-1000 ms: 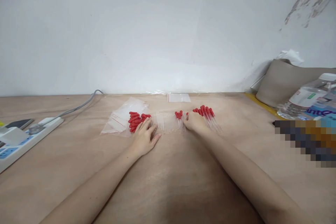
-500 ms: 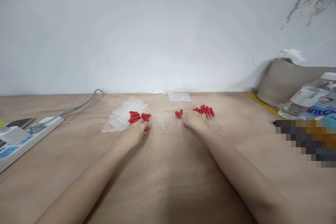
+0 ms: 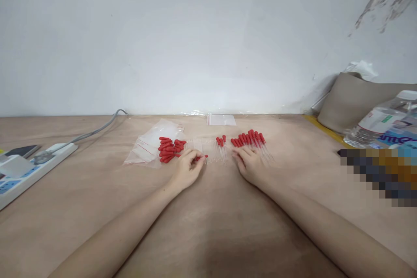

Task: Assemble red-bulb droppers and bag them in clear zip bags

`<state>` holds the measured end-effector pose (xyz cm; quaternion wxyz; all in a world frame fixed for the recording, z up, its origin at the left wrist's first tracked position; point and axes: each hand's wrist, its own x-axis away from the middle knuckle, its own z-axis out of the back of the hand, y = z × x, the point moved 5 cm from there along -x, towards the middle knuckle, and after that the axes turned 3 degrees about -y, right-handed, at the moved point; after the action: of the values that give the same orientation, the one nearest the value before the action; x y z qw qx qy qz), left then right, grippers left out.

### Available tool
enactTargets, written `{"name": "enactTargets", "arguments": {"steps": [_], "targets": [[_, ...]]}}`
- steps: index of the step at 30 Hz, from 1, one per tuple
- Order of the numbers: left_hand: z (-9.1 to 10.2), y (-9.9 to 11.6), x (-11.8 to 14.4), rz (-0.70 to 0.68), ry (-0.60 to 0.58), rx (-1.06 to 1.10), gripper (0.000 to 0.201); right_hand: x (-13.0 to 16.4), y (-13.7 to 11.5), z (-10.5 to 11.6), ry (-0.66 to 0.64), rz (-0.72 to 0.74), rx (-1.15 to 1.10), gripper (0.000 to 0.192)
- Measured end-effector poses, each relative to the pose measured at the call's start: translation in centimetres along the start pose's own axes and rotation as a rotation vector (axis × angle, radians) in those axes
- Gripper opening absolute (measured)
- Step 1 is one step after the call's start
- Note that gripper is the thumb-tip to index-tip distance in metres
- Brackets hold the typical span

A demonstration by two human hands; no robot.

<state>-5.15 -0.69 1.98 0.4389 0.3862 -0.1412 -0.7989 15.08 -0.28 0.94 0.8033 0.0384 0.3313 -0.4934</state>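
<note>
Left hand, frame centre, pinches a red cap; seat it squarely on a clear tube. Right hand flat, empty.

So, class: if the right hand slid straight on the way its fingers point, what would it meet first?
The right hand points away toward the wall, so it would probably first meet the row of red-capped droppers just beyond its fingertips; depth is hard to judge.

On the table, the left hand pinches a red cap beside clear tubes; the right hand rests flat.
</note>
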Motion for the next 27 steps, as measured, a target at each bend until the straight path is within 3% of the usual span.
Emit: {"name": "enactTargets", "arguments": {"steps": [5, 9, 12, 17, 23, 27], "targets": [[-0.8, -1.4, -0.2, 0.024, 0.047, 0.113, 0.015, 0.8, -2.0, -0.4, 0.004, 0.092, -0.067, 0.023], [-0.8, -0.8, -0.1, -0.066, 0.023, -0.014, 0.026, 0.6, -2.9, -0.7, -0.036, 0.172, -0.025, 0.024], [-0.8, -0.5, 0.1, -0.084, 0.020, -0.097, 0.026, 0.6, -2.9, -0.9, -0.046, 0.192, 0.002, 0.024], [-1.1, -0.5, 0.2, -0.039, -0.015, -0.022, 0.032, 0.5, -2.9, -0.9, -0.045, 0.176, 0.010, 0.025], [-1.0, -0.8, 0.2, -0.041, 0.049, 0.015, 0.026, 0.5, -2.9, -0.9, -0.050, 0.169, 0.012, 0.024], [-1.1, -0.7, 0.2, -0.048, 0.025, 0.016, 0.026, 0.5, -3.0, -1.0, -0.066, 0.199, -0.007, 0.024]]}}
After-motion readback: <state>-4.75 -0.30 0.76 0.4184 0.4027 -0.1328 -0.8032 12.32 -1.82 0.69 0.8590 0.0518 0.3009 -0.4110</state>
